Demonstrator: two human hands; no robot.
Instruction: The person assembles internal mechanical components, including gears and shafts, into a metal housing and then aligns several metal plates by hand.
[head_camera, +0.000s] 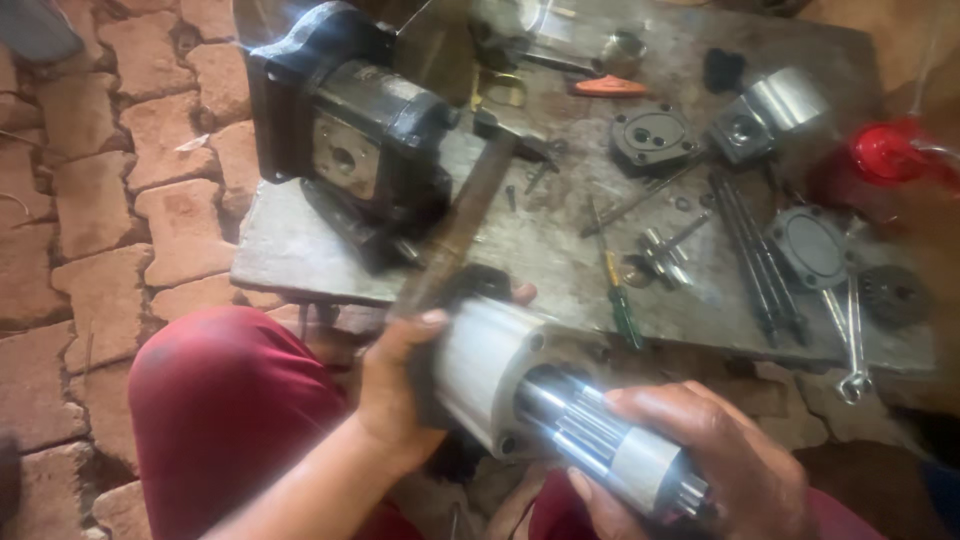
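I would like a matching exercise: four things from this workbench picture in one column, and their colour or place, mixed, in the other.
1. large pump body
2. screwdriver
3. spanner
4. geared shaft

A. held in the right hand
B. black, at the slab's left end
C. green and yellow handle
D. at the slab's right front edge

Pairs: 1-B, 2-C, 3-D, 4-A

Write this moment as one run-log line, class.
left hand: grips silver housing | right hand: holds geared shaft seated in it | nearby: hammer, black pump, workbench
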